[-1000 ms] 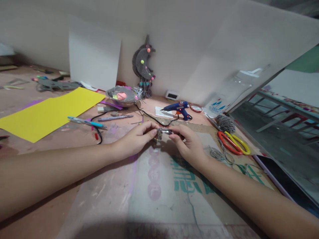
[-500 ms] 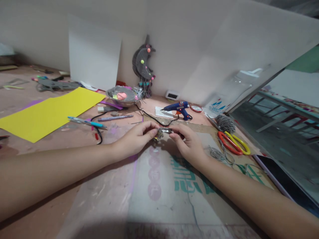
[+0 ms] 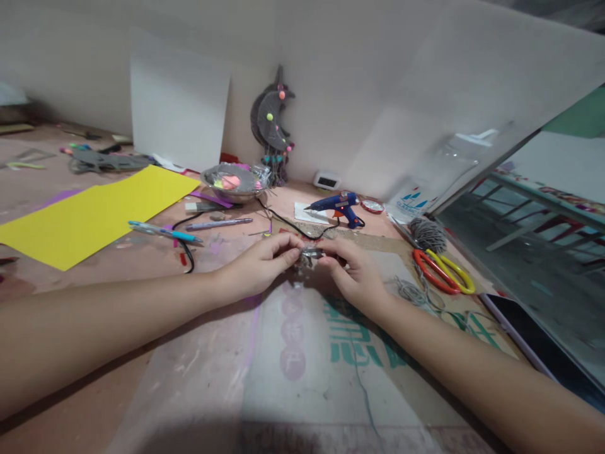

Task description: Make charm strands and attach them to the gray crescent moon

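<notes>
Over the middle of the table, my left hand [image 3: 259, 266] pinches a small shiny silvery piece [image 3: 311, 253] between thumb and fingertips. My right hand [image 3: 355, 272] has its thumb and fingers closed at the piece's other side. Little greyish bits hang beneath it, too small and blurred to name. Below both hands lies a plastic-covered board [image 3: 302, 403] with green and pink printing. Just beyond them, a blue glue gun [image 3: 336, 203] rests with its nozzle over a white sheet.
Orange-and-yellow scissors [image 3: 437, 272], a ball of grey yarn [image 3: 428, 234] and a phone [image 3: 534, 337] lie at right. On the left are yellow paper [image 3: 99, 214], pens [image 3: 165, 232] and a bowl [image 3: 236, 192] of pompoms. A bottle [image 3: 435, 170] and felt moon [image 3: 271, 120] stand behind.
The silvery piece has tilted and dropped slightly between my fingertips. Both hands have shifted only a little, and everything around them looks the same.
</notes>
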`<state>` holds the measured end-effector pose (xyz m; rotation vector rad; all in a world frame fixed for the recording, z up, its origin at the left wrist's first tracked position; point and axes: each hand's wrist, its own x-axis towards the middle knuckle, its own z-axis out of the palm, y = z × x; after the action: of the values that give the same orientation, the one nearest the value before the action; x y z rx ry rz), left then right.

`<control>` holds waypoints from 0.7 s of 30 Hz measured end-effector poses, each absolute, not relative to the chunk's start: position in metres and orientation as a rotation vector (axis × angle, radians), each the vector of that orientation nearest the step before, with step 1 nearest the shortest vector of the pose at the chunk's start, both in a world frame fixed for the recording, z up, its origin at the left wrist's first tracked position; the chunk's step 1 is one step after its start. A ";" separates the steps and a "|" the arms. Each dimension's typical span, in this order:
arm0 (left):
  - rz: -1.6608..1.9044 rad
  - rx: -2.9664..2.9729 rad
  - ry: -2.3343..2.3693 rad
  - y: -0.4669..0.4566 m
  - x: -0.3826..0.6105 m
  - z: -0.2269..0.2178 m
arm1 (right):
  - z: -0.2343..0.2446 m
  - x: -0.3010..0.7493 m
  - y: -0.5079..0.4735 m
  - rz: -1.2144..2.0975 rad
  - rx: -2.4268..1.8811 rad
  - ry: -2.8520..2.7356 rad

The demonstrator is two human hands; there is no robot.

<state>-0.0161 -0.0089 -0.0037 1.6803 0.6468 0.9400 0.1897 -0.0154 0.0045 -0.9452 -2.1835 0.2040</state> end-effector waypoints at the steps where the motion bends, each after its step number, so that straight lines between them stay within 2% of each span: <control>1: 0.941 1.684 0.646 -0.009 -0.016 -0.004 | 0.004 0.190 -0.015 0.205 -0.942 -2.184; 21: 0.950 1.618 0.663 -0.010 -0.016 -0.003 | 0.006 0.188 -0.016 0.226 -0.990 -2.151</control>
<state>-0.0156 -0.0097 -0.0032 1.6179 0.6627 0.9499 0.1879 -0.0158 0.0060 -0.9902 -2.1510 0.2260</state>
